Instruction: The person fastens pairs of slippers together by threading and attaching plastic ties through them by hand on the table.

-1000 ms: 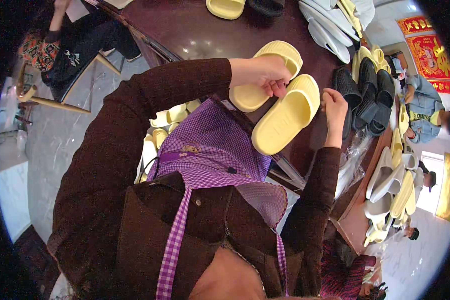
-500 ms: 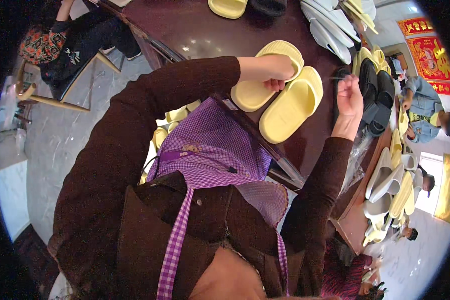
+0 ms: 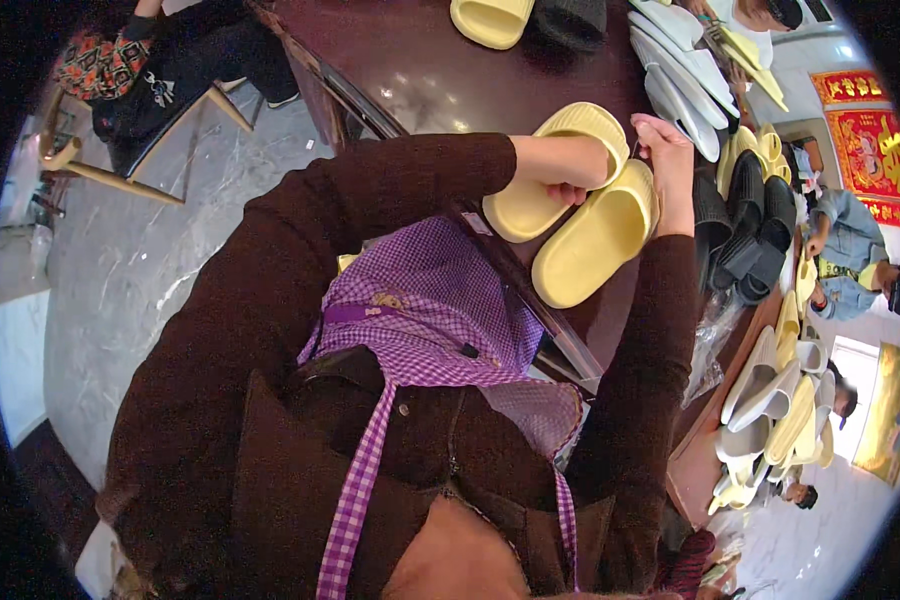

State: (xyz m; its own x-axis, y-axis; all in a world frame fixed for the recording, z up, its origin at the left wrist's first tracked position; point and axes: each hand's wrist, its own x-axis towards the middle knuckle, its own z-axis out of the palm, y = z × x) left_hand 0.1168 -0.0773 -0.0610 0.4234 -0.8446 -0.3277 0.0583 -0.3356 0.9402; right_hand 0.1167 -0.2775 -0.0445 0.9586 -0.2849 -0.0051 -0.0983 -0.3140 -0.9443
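Note:
Two pale yellow slippers lie side by side on a dark brown table [image 3: 420, 70]. My left hand [image 3: 568, 185] is closed on the far slipper [image 3: 530, 195], where the two touch. The near slipper [image 3: 590, 245] lies angled toward me. My right hand [image 3: 665, 155] lies along that slipper's right edge, with its fingers pinched together at the slipper's upper end. Something small and dark shows at the fingertips, but I cannot make it out. Both arms are in dark brown sleeves, above a purple checked apron [image 3: 420, 320].
Farther back on the table lie another yellow slipper [image 3: 490, 18], a dark grey one [image 3: 570, 18] and pale ones [image 3: 680, 60]. To the right are black slippers [image 3: 745, 220], a clear plastic bag [image 3: 715, 330] and stacked pale and yellow slippers [image 3: 770, 400]. Other people sit at right [image 3: 850, 240] and upper left [image 3: 170, 60].
My right hand rose off the near slipper and has come back down to its upper end. My left hand has stayed gripping between the two slippers.

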